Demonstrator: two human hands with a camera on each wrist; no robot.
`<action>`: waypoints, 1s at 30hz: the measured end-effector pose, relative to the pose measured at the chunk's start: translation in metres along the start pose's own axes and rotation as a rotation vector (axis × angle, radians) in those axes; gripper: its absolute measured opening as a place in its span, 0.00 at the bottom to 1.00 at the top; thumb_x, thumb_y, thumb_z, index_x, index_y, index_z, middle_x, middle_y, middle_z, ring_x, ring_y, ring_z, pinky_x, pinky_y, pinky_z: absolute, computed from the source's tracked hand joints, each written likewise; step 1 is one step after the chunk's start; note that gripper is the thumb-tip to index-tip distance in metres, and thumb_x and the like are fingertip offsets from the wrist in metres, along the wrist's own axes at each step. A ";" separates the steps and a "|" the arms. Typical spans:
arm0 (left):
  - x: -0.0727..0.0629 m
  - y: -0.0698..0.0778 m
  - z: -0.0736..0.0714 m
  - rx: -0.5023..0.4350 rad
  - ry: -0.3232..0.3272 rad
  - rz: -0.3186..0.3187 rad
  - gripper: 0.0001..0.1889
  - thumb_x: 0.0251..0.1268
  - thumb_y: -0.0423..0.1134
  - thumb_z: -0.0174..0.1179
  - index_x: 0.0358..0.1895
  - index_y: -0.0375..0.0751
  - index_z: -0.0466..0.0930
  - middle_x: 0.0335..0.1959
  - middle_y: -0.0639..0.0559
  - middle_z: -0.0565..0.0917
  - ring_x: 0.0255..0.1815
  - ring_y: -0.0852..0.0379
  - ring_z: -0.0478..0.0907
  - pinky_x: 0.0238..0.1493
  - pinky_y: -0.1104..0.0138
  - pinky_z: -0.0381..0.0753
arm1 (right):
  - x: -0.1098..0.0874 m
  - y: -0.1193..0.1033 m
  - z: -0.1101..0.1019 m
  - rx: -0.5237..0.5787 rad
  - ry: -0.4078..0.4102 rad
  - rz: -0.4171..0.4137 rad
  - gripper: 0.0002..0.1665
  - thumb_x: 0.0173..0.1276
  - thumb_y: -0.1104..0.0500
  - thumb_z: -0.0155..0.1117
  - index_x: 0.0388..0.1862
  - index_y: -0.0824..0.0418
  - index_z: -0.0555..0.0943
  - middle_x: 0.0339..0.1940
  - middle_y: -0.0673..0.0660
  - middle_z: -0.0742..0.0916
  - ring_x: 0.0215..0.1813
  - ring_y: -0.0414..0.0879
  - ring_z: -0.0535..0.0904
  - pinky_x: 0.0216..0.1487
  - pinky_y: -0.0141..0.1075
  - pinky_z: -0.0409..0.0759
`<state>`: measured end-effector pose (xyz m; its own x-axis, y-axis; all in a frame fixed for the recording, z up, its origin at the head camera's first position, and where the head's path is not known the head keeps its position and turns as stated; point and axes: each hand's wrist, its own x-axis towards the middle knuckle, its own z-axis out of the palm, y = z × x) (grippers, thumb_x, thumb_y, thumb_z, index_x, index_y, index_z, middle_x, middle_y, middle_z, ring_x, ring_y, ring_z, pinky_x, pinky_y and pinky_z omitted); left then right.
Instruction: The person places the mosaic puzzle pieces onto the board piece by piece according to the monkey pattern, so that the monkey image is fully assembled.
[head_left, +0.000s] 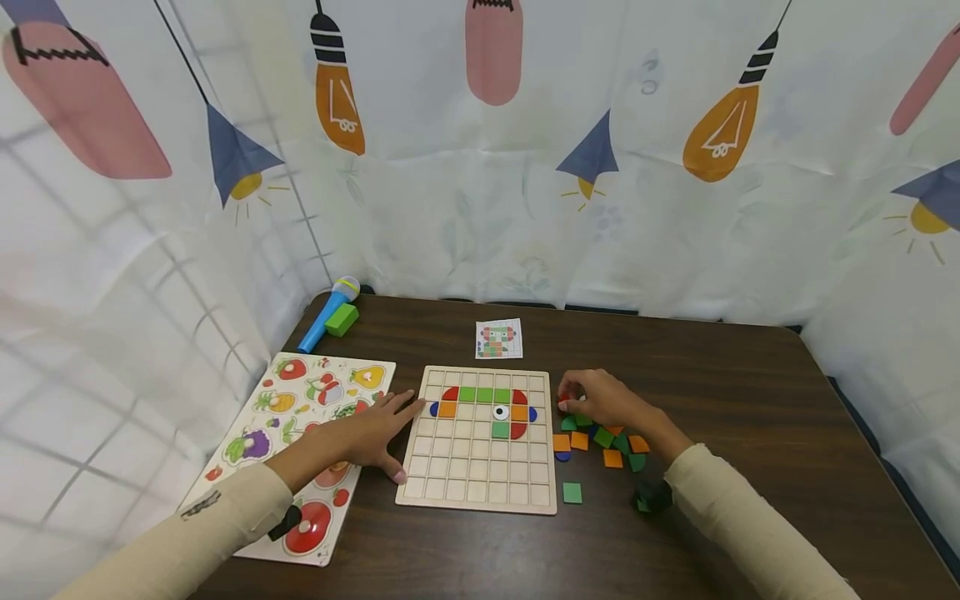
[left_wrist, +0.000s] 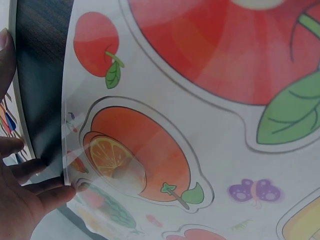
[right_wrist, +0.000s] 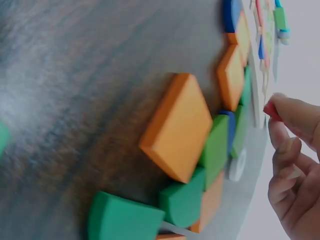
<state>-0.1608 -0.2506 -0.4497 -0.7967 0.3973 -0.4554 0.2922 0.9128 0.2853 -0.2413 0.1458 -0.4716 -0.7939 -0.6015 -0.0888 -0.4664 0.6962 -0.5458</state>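
My left hand (head_left: 373,433) steadies the left edge of a wooden grid board (head_left: 472,468), its fingers spread and fairly straight. On the board's upper rows lie red, orange, green and blue pieces and a round eye piece (head_left: 501,412). Just beyond the board's right edge, my right hand (head_left: 606,398) pinches a small red piece (right_wrist: 271,111) between thumb and fingertips; most of that piece is hidden. Below this hand spreads a loose pile of green, orange and blue pieces, with an orange square (right_wrist: 177,127) close to the wrist camera.
A fruit puzzle board (head_left: 243,467) lies at the left, under my left forearm. Behind it are a blue toy microphone (head_left: 322,321) and a green block (head_left: 342,320). A small pattern card (head_left: 498,339) lies behind the grid. One green square (head_left: 572,493) sits apart, near the board's lower right.
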 end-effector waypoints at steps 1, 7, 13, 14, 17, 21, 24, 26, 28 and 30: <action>0.000 0.000 0.000 0.001 0.001 0.000 0.63 0.44 0.64 0.75 0.81 0.44 0.50 0.82 0.36 0.49 0.80 0.28 0.44 0.70 0.36 0.62 | 0.000 -0.001 -0.001 0.010 -0.001 0.001 0.06 0.69 0.55 0.70 0.41 0.53 0.82 0.32 0.46 0.83 0.32 0.40 0.75 0.35 0.33 0.76; 0.001 -0.002 0.001 0.008 0.002 0.001 0.63 0.44 0.64 0.75 0.81 0.44 0.49 0.82 0.36 0.49 0.80 0.27 0.44 0.70 0.36 0.62 | -0.001 -0.002 -0.005 0.044 -0.053 -0.036 0.12 0.72 0.55 0.67 0.50 0.57 0.82 0.36 0.49 0.84 0.34 0.40 0.75 0.36 0.32 0.78; 0.003 -0.004 0.003 0.010 0.002 0.001 0.63 0.43 0.65 0.75 0.81 0.45 0.49 0.82 0.37 0.49 0.81 0.29 0.44 0.71 0.36 0.61 | -0.003 -0.003 -0.004 0.044 -0.095 -0.138 0.15 0.76 0.55 0.61 0.56 0.58 0.85 0.49 0.52 0.86 0.40 0.39 0.78 0.43 0.32 0.80; 0.003 -0.004 0.003 0.008 0.003 0.004 0.63 0.43 0.65 0.75 0.81 0.45 0.49 0.82 0.37 0.49 0.81 0.28 0.44 0.70 0.35 0.61 | -0.003 -0.004 -0.004 0.050 -0.098 -0.152 0.14 0.75 0.55 0.62 0.54 0.58 0.85 0.48 0.52 0.87 0.40 0.39 0.78 0.43 0.32 0.81; 0.003 -0.003 0.003 0.012 0.003 0.001 0.63 0.43 0.65 0.75 0.81 0.45 0.50 0.82 0.37 0.49 0.81 0.28 0.44 0.70 0.35 0.61 | -0.002 -0.005 -0.003 0.088 -0.105 -0.151 0.10 0.74 0.55 0.64 0.49 0.57 0.84 0.41 0.48 0.86 0.36 0.38 0.77 0.40 0.31 0.80; 0.003 -0.004 0.003 0.018 0.000 -0.005 0.63 0.42 0.66 0.75 0.81 0.46 0.50 0.82 0.37 0.49 0.81 0.29 0.44 0.70 0.35 0.61 | 0.001 -0.010 -0.001 0.136 -0.109 -0.137 0.09 0.72 0.55 0.66 0.47 0.56 0.81 0.35 0.46 0.85 0.32 0.39 0.76 0.36 0.31 0.79; 0.003 -0.004 0.003 0.018 -0.002 -0.007 0.64 0.43 0.66 0.75 0.81 0.46 0.49 0.82 0.37 0.49 0.81 0.28 0.44 0.70 0.35 0.61 | 0.004 -0.016 0.003 0.153 -0.107 -0.129 0.10 0.72 0.54 0.67 0.47 0.56 0.82 0.33 0.46 0.84 0.31 0.40 0.76 0.34 0.32 0.77; 0.003 -0.003 0.002 0.021 -0.002 -0.006 0.64 0.43 0.66 0.74 0.81 0.46 0.49 0.82 0.37 0.49 0.81 0.28 0.44 0.70 0.35 0.61 | 0.006 -0.022 0.006 0.160 -0.108 -0.116 0.10 0.71 0.52 0.68 0.46 0.54 0.83 0.31 0.46 0.83 0.31 0.40 0.75 0.34 0.31 0.76; 0.003 -0.002 0.002 0.022 -0.002 -0.005 0.63 0.44 0.66 0.75 0.81 0.45 0.49 0.82 0.37 0.49 0.81 0.28 0.44 0.70 0.35 0.62 | 0.009 -0.027 0.009 0.167 -0.106 -0.121 0.13 0.69 0.49 0.69 0.46 0.55 0.84 0.31 0.46 0.82 0.31 0.41 0.74 0.33 0.31 0.75; 0.002 -0.002 0.001 0.022 -0.004 -0.006 0.63 0.44 0.65 0.75 0.81 0.45 0.49 0.82 0.37 0.49 0.81 0.28 0.45 0.70 0.35 0.62 | 0.012 -0.033 0.013 0.173 -0.108 -0.139 0.14 0.69 0.48 0.69 0.47 0.56 0.84 0.34 0.46 0.83 0.32 0.41 0.73 0.34 0.31 0.74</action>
<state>-0.1621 -0.2512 -0.4520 -0.7966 0.3917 -0.4604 0.2984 0.9172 0.2640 -0.2299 0.1103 -0.4655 -0.6763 -0.7316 -0.0861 -0.4871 0.5318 -0.6928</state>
